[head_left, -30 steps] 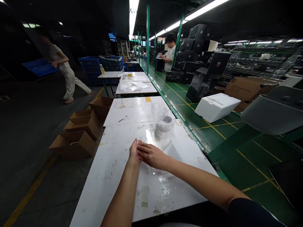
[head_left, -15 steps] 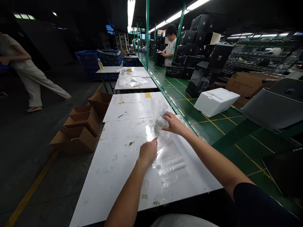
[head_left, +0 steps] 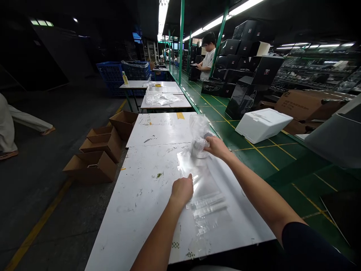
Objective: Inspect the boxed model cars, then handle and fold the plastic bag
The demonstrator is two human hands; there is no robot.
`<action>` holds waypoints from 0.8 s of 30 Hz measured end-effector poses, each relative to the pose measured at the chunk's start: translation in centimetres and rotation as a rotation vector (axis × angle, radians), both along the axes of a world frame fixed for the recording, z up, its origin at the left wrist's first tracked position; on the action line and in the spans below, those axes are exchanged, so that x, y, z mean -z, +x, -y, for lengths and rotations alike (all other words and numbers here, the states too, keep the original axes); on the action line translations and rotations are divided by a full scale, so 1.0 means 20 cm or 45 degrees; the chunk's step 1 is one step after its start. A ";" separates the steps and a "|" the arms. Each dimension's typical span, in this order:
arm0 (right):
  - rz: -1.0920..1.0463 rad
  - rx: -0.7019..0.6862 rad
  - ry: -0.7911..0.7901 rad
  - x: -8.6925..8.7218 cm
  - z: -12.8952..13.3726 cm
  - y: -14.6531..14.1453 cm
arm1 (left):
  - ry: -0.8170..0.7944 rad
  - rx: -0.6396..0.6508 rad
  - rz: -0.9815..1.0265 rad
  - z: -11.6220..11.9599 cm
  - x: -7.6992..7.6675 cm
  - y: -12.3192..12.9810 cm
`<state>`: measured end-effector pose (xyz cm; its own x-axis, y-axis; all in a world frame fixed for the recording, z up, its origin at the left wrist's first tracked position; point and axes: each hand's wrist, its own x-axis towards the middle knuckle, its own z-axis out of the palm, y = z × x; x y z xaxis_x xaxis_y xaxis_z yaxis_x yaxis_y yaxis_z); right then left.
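The clear plastic bag [head_left: 204, 195] lies on the tabletop [head_left: 141, 199], long axis running away from the person. The half-open right hand [head_left: 217, 147] touches the wrapped bundle [head_left: 198, 146] at its far end, grip uncertain; the curled left hand [head_left: 182, 191] rests on the bag, nearer the person.

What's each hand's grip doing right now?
Left hand: closed, pressing on the clear plastic film.
Right hand: appears to be holding the bunched plastic wrap.

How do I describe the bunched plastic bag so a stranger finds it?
On the long white table, clear plastic film lies flat. At its far end stands a bunched bag with something dark inside, touched by the right hand.
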<state>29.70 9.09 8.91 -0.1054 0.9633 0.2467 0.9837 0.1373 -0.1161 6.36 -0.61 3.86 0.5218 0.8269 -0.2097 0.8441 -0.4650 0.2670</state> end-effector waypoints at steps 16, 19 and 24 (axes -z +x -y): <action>-0.187 0.318 -0.073 0.04 -0.77 0.00 | -0.059 -0.015 -0.004 -0.02 0.00 0.01; -0.196 0.286 -0.108 0.09 -0.81 -0.02 | -0.055 -0.017 0.004 -0.02 0.01 0.01; -0.246 0.159 0.014 0.06 -0.67 -0.03 | -0.076 -0.023 0.039 -0.02 0.01 0.00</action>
<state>29.14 22.58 7.61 0.0646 0.9631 0.2612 0.9528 0.0183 -0.3031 6.36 -0.15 3.71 0.5138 0.8227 -0.2432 0.8432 -0.4321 0.3199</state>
